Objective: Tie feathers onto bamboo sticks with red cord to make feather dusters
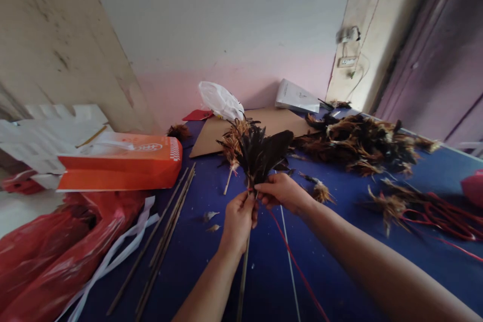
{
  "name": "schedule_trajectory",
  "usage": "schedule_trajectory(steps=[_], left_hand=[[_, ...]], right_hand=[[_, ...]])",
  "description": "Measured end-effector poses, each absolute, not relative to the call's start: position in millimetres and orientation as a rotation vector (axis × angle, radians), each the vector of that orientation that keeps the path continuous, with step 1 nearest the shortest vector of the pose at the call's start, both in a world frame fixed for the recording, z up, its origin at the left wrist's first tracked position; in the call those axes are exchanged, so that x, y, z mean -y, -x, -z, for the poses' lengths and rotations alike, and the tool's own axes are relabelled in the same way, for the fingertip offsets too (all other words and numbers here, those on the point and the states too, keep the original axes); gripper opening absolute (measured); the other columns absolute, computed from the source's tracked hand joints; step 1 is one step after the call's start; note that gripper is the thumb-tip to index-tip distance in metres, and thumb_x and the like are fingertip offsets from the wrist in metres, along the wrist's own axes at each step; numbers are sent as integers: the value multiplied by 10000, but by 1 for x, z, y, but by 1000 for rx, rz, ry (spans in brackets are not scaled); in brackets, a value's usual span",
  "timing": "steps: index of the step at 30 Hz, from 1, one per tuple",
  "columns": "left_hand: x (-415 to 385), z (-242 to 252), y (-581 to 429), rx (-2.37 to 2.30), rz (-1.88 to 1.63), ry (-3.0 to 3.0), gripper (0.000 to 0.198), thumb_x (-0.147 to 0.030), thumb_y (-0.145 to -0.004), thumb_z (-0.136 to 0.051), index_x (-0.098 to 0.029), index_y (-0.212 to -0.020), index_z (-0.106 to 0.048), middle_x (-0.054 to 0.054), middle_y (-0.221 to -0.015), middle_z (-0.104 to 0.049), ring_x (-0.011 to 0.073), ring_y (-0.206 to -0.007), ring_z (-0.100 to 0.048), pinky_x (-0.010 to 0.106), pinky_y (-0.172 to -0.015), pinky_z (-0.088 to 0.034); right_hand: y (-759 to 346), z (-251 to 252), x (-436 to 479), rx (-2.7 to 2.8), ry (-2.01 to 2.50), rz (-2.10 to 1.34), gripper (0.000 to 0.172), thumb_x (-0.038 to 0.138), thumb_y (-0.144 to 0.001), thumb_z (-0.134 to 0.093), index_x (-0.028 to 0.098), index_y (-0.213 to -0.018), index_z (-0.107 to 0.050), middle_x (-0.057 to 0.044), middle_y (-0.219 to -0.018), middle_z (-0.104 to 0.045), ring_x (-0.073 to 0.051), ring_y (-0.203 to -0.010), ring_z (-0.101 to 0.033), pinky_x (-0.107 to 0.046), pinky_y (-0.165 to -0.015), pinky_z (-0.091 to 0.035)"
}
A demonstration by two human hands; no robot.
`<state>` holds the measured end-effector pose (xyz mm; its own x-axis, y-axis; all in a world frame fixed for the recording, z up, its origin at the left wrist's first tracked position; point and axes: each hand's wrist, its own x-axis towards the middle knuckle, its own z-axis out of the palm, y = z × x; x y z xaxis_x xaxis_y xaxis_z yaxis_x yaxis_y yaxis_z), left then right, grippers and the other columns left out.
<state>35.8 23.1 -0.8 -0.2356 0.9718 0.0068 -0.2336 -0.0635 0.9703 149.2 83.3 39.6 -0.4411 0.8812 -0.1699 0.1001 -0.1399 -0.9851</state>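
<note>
My left hand (pixel 238 219) is closed round a thin stick (pixel 244 271) just below a tuft of black feathers (pixel 260 153) at its top. My right hand (pixel 281 192) pinches at the base of those feathers, touching the bundle from the right. A red cord (pixel 290 251) runs from beside my right hand down toward the front edge of the view. Red binding shows at the feather base between the hands. Behind the tuft lies a brown feather bundle (pixel 229 148) on a short pale stick. What lies under my right fingertips is hidden.
A large feather pile (pixel 358 141) lies at right, with a coil of red cord (pixel 445 216) nearer me. Several thin sticks (pixel 166 236) lie left, beside an orange bag (pixel 121 163) and red plastic (pixel 75 251). Cardboard (pixel 211 136) and a white plastic bag (pixel 221 99) are at the back.
</note>
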Motion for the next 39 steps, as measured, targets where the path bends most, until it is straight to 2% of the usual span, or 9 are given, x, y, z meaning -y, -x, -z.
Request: schedule_trajectory(steps=[6,13,21,26,29,34,36,39], left_hand=[[-20,0,-40,-1168,-1452,-1004,259,-422,-729,-600,-166,-703,-566,-71,-464,-379,42,-366,-296,152,-332,-198],[-22,7,-37,-1237,-1422,-1210,247,-423,-753,-575,-177,-749,-559,-70,-483,-385,52,-366,-313,171,-339,-241],[-23,11,-35,-1323,-1427,-1243,252,-423,-772,-548,-182,-705,-529,-80,-436,-358,49,-338,-309,172,-336,-229],[-20,2,-38,-1294,-1414,-1119,287,-421,-748,-574,-188,-628,-458,-92,-406,-330,44,-305,-287,160,-297,-208],[-20,-4,-37,-1166,-1432,-999,294,-407,-727,-603,-171,-617,-468,-82,-455,-369,27,-321,-281,144,-294,-193],[-20,-12,-33,-952,-1452,-787,246,-344,-666,-667,-136,-770,-588,-71,-544,-411,5,-355,-275,120,-298,-149],[-18,-14,-33,-986,-1477,-791,298,-347,-660,-672,-137,-863,-612,-75,-541,-410,5,-354,-281,118,-301,-150],[-16,-16,-36,-1077,-1497,-867,329,-368,-681,-656,-139,-913,-613,-77,-531,-407,15,-352,-296,125,-304,-169]], right_hand=[[-148,-30,-83,1477,1159,-1561,136,219,-721,-614,123,-640,-562,20,-479,-578,-47,-385,-501,-130,-365,-400],[-148,-31,-85,1632,1194,-1352,288,321,-691,-641,126,-510,-531,32,-392,-506,-38,-327,-409,-150,-327,-313],[-150,-27,-81,1684,1278,-1084,320,418,-634,-661,135,-537,-547,47,-452,-481,-45,-419,-370,-175,-395,-266],[-149,-23,-78,1548,1153,-1325,323,426,-645,-662,130,-615,-534,44,-507,-491,-51,-451,-402,-179,-430,-307],[-150,-21,-76,1486,1026,-1475,340,432,-642,-677,130,-633,-520,46,-511,-487,-43,-447,-398,-172,-430,-318],[-160,-24,-67,1450,1028,-1643,330,437,-658,-670,151,-699,-510,43,-532,-508,-59,-450,-457,-179,-437,-369],[-166,-27,-63,1580,1063,-1648,293,429,-706,-620,150,-688,-529,41,-499,-500,-60,-401,-441,-181,-394,-337],[-174,-34,-57,1779,1106,-1525,242,354,-760,-551,144,-641,-562,55,-442,-452,-33,-335,-339,-177,-345,-236]])
